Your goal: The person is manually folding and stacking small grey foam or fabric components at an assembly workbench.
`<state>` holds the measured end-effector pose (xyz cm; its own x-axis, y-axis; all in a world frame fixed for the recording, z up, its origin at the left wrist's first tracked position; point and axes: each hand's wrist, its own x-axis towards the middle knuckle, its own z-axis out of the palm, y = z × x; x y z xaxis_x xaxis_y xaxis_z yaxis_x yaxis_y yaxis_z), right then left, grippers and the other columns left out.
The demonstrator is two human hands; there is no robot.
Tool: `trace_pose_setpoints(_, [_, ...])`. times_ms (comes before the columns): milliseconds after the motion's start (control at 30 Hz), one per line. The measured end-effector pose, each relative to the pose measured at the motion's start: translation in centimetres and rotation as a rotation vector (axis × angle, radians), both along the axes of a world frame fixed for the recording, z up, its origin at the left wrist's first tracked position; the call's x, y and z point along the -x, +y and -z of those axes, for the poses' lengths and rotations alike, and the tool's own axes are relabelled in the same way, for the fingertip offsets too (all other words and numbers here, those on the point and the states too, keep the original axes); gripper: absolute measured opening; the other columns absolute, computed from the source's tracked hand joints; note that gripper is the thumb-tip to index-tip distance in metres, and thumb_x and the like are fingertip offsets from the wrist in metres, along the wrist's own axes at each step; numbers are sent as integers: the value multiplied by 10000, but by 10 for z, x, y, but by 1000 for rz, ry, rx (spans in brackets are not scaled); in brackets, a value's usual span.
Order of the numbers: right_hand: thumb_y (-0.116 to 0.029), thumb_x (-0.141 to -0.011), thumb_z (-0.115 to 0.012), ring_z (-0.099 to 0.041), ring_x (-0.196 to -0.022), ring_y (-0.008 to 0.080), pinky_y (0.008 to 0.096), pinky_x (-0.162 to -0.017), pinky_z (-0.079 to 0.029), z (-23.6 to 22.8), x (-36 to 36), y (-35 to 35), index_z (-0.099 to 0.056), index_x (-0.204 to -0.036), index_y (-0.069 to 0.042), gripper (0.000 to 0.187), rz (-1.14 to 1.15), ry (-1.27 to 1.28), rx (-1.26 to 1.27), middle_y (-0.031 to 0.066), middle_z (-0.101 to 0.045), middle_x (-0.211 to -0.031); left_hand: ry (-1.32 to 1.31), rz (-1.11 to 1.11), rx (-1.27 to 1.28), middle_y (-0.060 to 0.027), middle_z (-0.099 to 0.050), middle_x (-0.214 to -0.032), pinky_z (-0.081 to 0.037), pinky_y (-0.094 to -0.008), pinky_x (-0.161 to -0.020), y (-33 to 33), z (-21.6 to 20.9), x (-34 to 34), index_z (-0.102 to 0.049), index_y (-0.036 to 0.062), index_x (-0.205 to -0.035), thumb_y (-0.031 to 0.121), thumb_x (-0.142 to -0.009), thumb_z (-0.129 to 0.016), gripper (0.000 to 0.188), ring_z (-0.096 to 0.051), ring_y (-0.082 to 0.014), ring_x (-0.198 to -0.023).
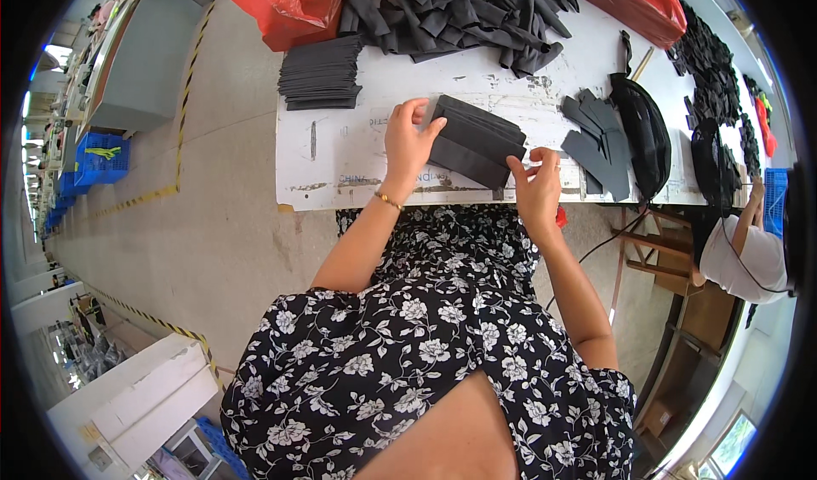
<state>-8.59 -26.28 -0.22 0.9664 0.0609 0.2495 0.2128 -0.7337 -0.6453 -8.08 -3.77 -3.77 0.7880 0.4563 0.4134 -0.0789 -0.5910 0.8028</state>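
Note:
A stack of flat black fabric pieces lies slightly fanned on the white table, between my two hands. At its left end is my left hand, fingers curled and thumb against the stack's edge. My right hand is at the lower right corner, its thumb on the fabric and its other fingers bent. Farther left rests a neat pile of black pieces. To the right, several loose black strips overlap one another beside a black pouch-like bundle.
A large heap of black fabric strips covers the table's far side, between two red plastic bags. More black pieces lie at the far right, where another person sits. A blue crate stands on the floor at left.

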Motion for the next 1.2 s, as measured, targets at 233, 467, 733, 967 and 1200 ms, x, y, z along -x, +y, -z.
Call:
trace_pose_setpoints(233, [-177,-823,-743,-575,-635,170,311,-613,-474,-1,-30,5,-565,-869,16,267,78,238,-329,114,-635,-712,216,161,290,-85,-666,-771,-503,-302,-632,2,-2,-34,-672,27,-959,159,-748,-778,271,-622,-177,-672])
trace_pose_setpoints(467, [-245,-831,-728,-638,-757,271,372,-689,-491,-3,-42,0,-561,-1000,6,346,79,399,-69,160,-656,-826,427,159,95,-115,-680,-925,-511,-343,-722,-4,-18,-40,-665,60,-1062,167,-805,-723,285,-642,-248,-776])
trace_pose_setpoints(733, [-575,-897,-459,-147,-1450,331,525,-1156,-112,30,-21,41,-275,-1461,8,831,-331,-91,496,182,-213,-1548,177,518,-679,-74,-375,-1489,-195,-560,-1124,-18,1,-24,-456,137,-1392,327,-954,-514,481,-263,-286,-1414])
trace_pose_setpoints(967, [-582,-906,-438,-137,-1450,352,531,-1155,-79,36,-29,22,-275,-1458,25,837,-468,-65,454,198,-206,-1547,244,405,-680,-92,-324,-1513,-201,-584,-1113,-37,10,-11,-378,107,-1437,334,-962,-493,539,-236,-312,-1420])
trace_pose_setpoints(1200, [-594,-907,-434,-130,-1443,373,587,-1130,-78,-1,-36,14,-314,-1464,-51,787,-454,-156,497,180,-181,-1558,153,334,-336,-129,-388,-1473,-270,-578,-1074,-18,-20,-44,-446,108,-1375,262,-899,-606,525,-293,-358,-1397])
